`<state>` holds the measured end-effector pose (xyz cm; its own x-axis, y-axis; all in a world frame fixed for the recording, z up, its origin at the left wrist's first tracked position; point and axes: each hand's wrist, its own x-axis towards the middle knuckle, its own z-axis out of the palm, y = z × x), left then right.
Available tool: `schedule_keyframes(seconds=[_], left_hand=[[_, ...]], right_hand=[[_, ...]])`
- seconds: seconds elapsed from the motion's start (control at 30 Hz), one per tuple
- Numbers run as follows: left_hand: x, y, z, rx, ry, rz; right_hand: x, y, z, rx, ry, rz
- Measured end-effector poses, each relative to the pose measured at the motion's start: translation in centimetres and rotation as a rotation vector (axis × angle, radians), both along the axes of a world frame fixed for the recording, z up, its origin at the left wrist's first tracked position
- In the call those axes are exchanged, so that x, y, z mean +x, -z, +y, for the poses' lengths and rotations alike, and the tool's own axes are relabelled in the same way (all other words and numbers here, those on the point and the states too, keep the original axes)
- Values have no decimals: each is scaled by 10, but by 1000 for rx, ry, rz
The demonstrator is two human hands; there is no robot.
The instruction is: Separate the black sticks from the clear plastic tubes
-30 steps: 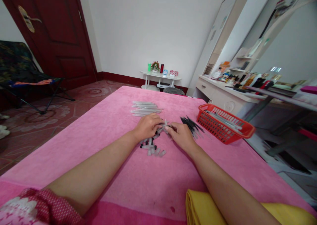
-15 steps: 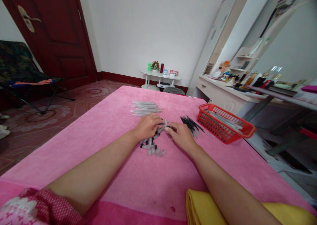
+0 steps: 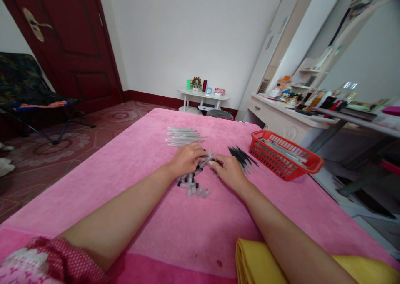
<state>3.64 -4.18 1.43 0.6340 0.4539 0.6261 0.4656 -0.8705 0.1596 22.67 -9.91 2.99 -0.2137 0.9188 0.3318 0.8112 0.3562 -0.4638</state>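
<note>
Over a pile of translucent pen caps [image 3: 189, 189] and small black plugs [image 3: 196, 185], my two hands meet with fingers closed. My left hand [image 3: 186, 159] pinches a small pale pen part at its fingertips. My right hand [image 3: 230, 170] pinches a small piece with a dark end, close to the left fingertips; its exact kind is too small to tell. Beyond the left hand lies a stack of clear pen barrels [image 3: 184, 136]. Black-ended pen refills [image 3: 240, 157] lie in a bundle just right of my right hand.
A red plastic basket [image 3: 286, 167] holding long clear pieces stands at the right of the pink cloth [image 3: 131, 192]. Folded yellow fabric [image 3: 259, 261] lies under my right forearm. Past the table stand a low white stand [image 3: 203, 94], a cluttered dresser [image 3: 281, 121] and a folding chair [image 3: 40, 102].
The camera view has shifted very slightly. Both hands keep nearly the same place and grip over the pile.
</note>
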Motion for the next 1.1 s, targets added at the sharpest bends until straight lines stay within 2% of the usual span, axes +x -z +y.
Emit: schedule_keyframes(seconds=[1.1], left_hand=[[1, -3, -2, 1, 6, 22]], right_hand=[[1, 0, 0, -7, -1, -18]])
